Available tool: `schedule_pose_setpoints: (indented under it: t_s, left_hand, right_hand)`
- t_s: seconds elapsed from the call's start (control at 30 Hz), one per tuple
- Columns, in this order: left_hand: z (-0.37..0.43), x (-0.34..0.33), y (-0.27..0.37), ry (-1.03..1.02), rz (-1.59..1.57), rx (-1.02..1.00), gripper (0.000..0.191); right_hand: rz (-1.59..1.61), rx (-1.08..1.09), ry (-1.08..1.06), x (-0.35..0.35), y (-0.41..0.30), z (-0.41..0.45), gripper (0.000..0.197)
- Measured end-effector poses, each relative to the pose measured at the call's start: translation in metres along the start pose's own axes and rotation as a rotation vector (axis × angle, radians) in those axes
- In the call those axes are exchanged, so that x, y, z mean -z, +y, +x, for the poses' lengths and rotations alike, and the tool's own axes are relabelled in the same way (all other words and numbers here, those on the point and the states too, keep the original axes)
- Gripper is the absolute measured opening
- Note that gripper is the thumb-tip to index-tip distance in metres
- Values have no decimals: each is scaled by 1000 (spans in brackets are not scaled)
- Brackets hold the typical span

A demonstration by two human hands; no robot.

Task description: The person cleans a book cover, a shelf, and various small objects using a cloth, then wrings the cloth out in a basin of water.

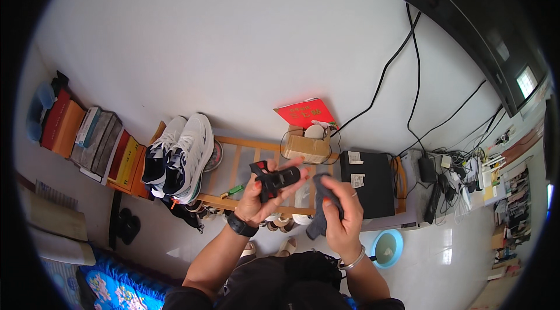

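Note:
My left hand (251, 204), with a black band on the wrist, holds a small black plastic device with red parts (280, 180), possibly a clamp or holder. It rests across the palm and fingers, above a slatted wooden rack (238, 142). In my right hand (348, 220) a dark grey cloth (320, 218) is pinched between thumb and fingers and hangs down. The cloth is just right of the device, apart from it. A small green item (232, 191) lies on the rack, left of my left hand.
White sneakers (192, 152) stand on the rack's left end. Behind my hands sit an open cardboard box (307, 149) and a red booklet (306, 113). A black box (372, 200) is at right, near tangled cables (455, 170). A blue basin (400, 246) stands on the floor.

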State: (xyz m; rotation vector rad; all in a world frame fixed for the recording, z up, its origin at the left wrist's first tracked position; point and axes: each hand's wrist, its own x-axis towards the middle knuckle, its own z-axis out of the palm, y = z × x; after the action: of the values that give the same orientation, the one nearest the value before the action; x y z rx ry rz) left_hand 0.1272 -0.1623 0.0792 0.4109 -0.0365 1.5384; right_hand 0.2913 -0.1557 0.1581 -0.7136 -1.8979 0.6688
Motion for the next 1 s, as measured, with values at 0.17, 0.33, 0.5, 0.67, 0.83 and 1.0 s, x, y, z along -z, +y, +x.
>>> schedule_pose_setpoints:
  t_s: [0.17,0.33,0.5,0.67,0.83,1.0]
  left_hand:
    - [-24,26,-4,206,215,58,43]
    - [-6,17,12,-170,641,-94,52]
    - [-5,-18,34,-216,920,17,75]
    - [-1,-28,32,-135,1203,59,83]
    - [-2,-16,5,9,1061,-143,77]
    - [-10,-19,-25,112,1071,-60,64]
  right_hand:
    - [-461,269,-59,-38,11,-3,38]
    - [140,-292,-181,-17,14,-12,28]
    - [662,-693,-144,-3,22,7,31]
    - [142,-243,-299,-29,32,-4,26]
    - [441,-540,46,-42,51,-22,25]
    - [185,-383,158,-52,42,-21,27]
